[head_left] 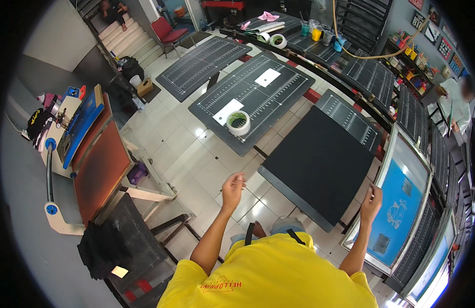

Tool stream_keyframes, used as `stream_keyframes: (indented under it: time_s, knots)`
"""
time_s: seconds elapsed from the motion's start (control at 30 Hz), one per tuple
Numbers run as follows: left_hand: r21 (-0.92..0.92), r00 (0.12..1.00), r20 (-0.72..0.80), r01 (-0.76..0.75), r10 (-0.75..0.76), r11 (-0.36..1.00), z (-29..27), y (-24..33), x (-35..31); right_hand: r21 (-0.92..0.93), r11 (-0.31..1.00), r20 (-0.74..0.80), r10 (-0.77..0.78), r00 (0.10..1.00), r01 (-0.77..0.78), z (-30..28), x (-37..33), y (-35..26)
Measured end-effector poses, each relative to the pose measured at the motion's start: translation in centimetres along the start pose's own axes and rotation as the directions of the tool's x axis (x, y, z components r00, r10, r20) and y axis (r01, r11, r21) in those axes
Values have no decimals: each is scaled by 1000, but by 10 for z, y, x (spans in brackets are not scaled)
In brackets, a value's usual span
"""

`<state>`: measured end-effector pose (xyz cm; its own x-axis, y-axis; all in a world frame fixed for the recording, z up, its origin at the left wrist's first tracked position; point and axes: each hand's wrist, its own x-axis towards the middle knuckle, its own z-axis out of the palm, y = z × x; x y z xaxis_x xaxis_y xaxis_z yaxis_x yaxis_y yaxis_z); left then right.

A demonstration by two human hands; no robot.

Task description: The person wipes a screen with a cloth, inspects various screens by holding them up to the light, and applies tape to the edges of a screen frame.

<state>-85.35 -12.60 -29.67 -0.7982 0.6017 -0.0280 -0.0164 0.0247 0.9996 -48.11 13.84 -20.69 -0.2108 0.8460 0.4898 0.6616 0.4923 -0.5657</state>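
Note:
A black cloth [319, 159], apparently a garment, lies stretched flat over a dark printing board in front of me, with a grey strip of the board [294, 195] bare at its near edge. My left hand [234, 191] hovers left of that edge, over the floor, fingers curled with nothing visible in them. My right hand [371, 204] is by the cloth's right side, overlapping the left edge of a framed screen [409, 187] with blue mesh. Its fingers are bent together; whether they touch the frame or hold anything is hidden.
Ruled black boards [253, 97] stand around; one carries two white cards and a tape roll [238, 123]. A heat press [88, 128] and black cloth pile [101, 251] are at left. Paint cups [317, 33] sit at the back. Another person [455, 102] is at far right.

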Motion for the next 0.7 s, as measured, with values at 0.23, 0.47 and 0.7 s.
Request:
stream_keyframes:
  time_s: [0.23,0.47,0.7]
  knots:
    - [10,983,-182,32,-30,999,-94,13,84,213,968,106,-155,982,129,126,36,-125]
    - [41,979,-202,15,-6,999,-150,9,207,354,930,181,-169,969,96,283,72,-186]
    - [57,999,-29,19,-18,998,-156,51,387,385,916,272,6,962,-115,414,115,-228]
